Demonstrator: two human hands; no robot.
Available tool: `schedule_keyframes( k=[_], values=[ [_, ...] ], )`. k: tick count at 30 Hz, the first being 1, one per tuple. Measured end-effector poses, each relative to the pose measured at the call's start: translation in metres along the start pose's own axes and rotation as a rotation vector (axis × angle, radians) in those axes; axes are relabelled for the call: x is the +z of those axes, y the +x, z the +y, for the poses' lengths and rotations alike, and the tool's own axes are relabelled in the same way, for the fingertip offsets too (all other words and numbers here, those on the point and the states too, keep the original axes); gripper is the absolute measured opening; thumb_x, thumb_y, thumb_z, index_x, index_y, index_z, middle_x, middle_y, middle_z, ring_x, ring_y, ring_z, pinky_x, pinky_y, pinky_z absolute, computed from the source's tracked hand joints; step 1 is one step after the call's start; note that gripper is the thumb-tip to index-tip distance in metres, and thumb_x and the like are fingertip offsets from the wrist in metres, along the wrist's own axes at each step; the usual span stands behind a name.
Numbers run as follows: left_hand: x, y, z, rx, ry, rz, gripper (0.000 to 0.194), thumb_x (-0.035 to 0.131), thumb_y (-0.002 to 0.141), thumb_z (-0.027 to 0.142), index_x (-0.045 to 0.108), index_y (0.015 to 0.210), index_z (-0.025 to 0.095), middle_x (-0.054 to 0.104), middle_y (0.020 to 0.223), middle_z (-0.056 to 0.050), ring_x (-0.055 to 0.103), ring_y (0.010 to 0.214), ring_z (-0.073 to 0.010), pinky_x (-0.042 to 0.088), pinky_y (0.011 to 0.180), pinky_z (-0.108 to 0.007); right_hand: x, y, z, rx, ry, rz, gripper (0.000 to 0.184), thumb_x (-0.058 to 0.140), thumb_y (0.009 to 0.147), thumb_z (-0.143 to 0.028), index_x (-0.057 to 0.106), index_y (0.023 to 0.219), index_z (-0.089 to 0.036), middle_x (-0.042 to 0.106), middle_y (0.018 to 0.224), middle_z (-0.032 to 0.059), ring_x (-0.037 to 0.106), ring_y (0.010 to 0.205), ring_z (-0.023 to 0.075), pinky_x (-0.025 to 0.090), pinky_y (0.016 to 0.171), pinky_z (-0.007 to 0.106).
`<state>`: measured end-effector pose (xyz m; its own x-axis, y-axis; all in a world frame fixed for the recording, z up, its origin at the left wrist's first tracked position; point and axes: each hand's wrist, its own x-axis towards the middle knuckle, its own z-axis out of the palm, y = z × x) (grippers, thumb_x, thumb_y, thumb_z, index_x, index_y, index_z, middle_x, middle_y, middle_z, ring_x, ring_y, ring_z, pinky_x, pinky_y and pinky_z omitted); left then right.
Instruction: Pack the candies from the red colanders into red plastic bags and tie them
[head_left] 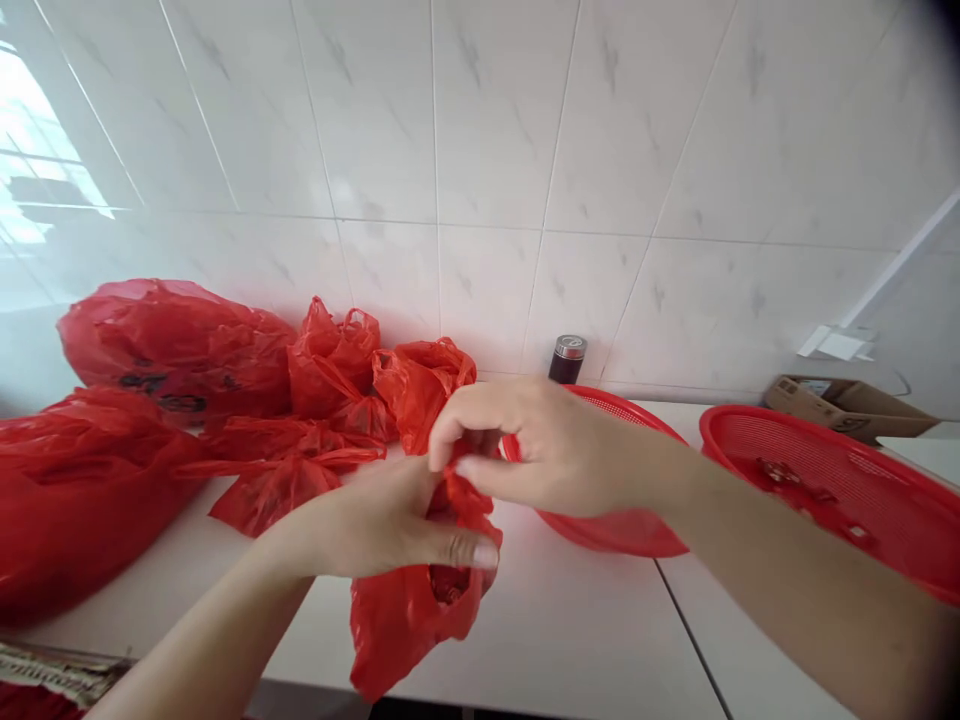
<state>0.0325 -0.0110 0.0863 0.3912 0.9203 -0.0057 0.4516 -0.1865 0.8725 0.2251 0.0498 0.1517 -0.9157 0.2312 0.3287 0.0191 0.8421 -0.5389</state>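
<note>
A small red plastic bag [405, 625] hangs crumpled between my two hands, close to the table's front edge. My left hand [390, 525] is closed on the bag's upper part, its thumb lying across the front and its other fingers hidden behind the plastic. From the right, my right hand [532, 450] pinches the gathered top between curled fingers and thumb. Through an opening below my left thumb, small dark red contents [448, 582] show, too unclear to name.
Several red plastic bags [202, 350] fill the left side of the white table [555, 620]. Red mesh baskets [622, 540] stand at right, the farther one [892, 500] holding small red pieces. Behind are a dark flask [568, 362] and an open cardboard box [847, 405] by the tiled wall.
</note>
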Motion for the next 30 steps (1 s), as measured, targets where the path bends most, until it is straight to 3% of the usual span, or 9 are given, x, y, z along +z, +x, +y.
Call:
schedule_keyframes(
  k=[4, 7, 9, 13, 18, 21, 24, 27, 30],
  values=[
    [-0.005, 0.005, -0.003, -0.131, -0.137, 0.087, 0.042, 0.046, 0.090, 0.057, 0.058, 0.078, 0.019, 0.034, 0.060, 0.006, 0.033, 0.054, -0.0096, 0.036, 0.051, -0.022, 0.025, 0.004, 0.019, 0.080, 0.114, 0.242, 0.027, 0.057, 0.086, -0.012, 0.058, 0.110, -0.023, 0.063, 0.108, -0.0002, 0.059, 0.095, 0.0120, 0.050, 0.079, 0.026],
    [-0.013, 0.002, -0.011, -0.184, -0.308, 0.100, 0.048, 0.039, 0.092, 0.059, 0.057, 0.076, 0.018, 0.022, 0.054, 0.009, 0.022, 0.048, -0.0078, 0.031, 0.049, -0.021, 0.041, -0.006, 0.031, 0.246, 0.186, 0.263, 0.009, 0.060, 0.087, -0.017, 0.059, 0.094, -0.022, 0.065, 0.096, -0.0016, 0.059, 0.088, 0.0118, 0.050, 0.079, 0.026],
    [-0.018, 0.000, -0.015, -0.168, -0.321, 0.094, 0.048, 0.038, 0.094, 0.056, 0.060, 0.079, 0.017, 0.036, 0.052, 0.007, 0.032, 0.048, -0.0079, 0.034, 0.051, -0.022, 0.052, -0.016, 0.029, 0.271, 0.233, 0.257, 0.007, 0.056, 0.089, -0.016, 0.058, 0.085, -0.021, 0.065, 0.086, -0.0036, 0.059, 0.080, 0.0102, 0.049, 0.073, 0.023],
    [-0.024, -0.006, -0.016, -0.086, -0.256, 0.040, 0.040, 0.043, 0.096, 0.047, 0.070, 0.092, 0.018, 0.067, 0.074, -0.003, 0.057, 0.064, -0.0125, 0.046, 0.062, -0.024, 0.067, -0.037, 0.020, 0.169, 0.271, 0.182, 0.011, 0.062, 0.083, -0.012, 0.061, 0.085, -0.024, 0.064, 0.083, -0.0051, 0.059, 0.076, 0.0098, 0.048, 0.072, 0.021],
    [-0.010, -0.008, -0.022, 0.056, 0.022, -0.004, 0.015, 0.062, 0.085, 0.018, 0.075, 0.090, 0.021, 0.073, 0.090, -0.002, 0.063, 0.081, -0.0146, 0.048, 0.072, -0.023, 0.094, -0.034, 0.059, 0.279, 0.499, 0.453, 0.019, 0.050, 0.097, -0.035, 0.065, 0.107, -0.028, 0.063, 0.113, 0.0017, 0.056, 0.109, 0.0170, 0.044, 0.094, 0.030],
    [0.008, -0.004, -0.037, 0.172, 0.269, 0.190, 0.029, 0.052, 0.073, -0.004, 0.070, 0.074, 0.019, 0.070, 0.080, 0.001, 0.061, 0.073, -0.0124, 0.046, 0.069, -0.023, 0.120, -0.027, 0.087, 0.390, 0.691, 0.433, 0.031, 0.044, 0.099, -0.045, 0.060, 0.120, -0.029, 0.063, 0.092, 0.0017, 0.060, 0.086, 0.0154, 0.047, 0.080, 0.029],
    [0.024, -0.001, -0.056, 0.284, 0.477, 0.438, 0.030, 0.047, 0.068, -0.007, 0.064, 0.076, 0.017, 0.065, 0.083, -0.001, 0.059, 0.070, -0.0130, 0.045, 0.064, -0.025, 0.137, -0.026, 0.096, 0.410, 0.872, 0.316, 0.037, 0.048, 0.097, -0.047, 0.052, 0.129, -0.029, 0.055, 0.074, -0.0023, 0.052, 0.065, 0.0122, 0.044, 0.063, 0.026],
    [0.031, -0.001, -0.067, 0.378, 0.536, 0.488, 0.030, 0.048, 0.079, 0.000, 0.064, 0.097, 0.018, 0.062, 0.101, -0.007, 0.061, 0.083, -0.0160, 0.048, 0.072, -0.027, 0.138, -0.030, 0.089, 0.388, 0.870, 0.284, 0.029, 0.050, 0.096, -0.046, 0.057, 0.115, -0.025, 0.052, 0.076, -0.0023, 0.049, 0.067, 0.0113, 0.040, 0.062, 0.024],
    [0.025, -0.007, -0.074, 0.322, 0.520, 0.389, 0.030, 0.045, 0.092, 0.012, 0.061, 0.115, 0.021, 0.065, 0.108, -0.008, 0.063, 0.095, -0.0174, 0.049, 0.082, -0.028, 0.130, -0.039, 0.076, 0.391, 0.605, 0.330, 0.028, 0.045, 0.099, -0.043, 0.057, 0.088, -0.020, 0.049, 0.075, -0.0025, 0.043, 0.066, 0.0105, 0.036, 0.061, 0.023]
  ],
)
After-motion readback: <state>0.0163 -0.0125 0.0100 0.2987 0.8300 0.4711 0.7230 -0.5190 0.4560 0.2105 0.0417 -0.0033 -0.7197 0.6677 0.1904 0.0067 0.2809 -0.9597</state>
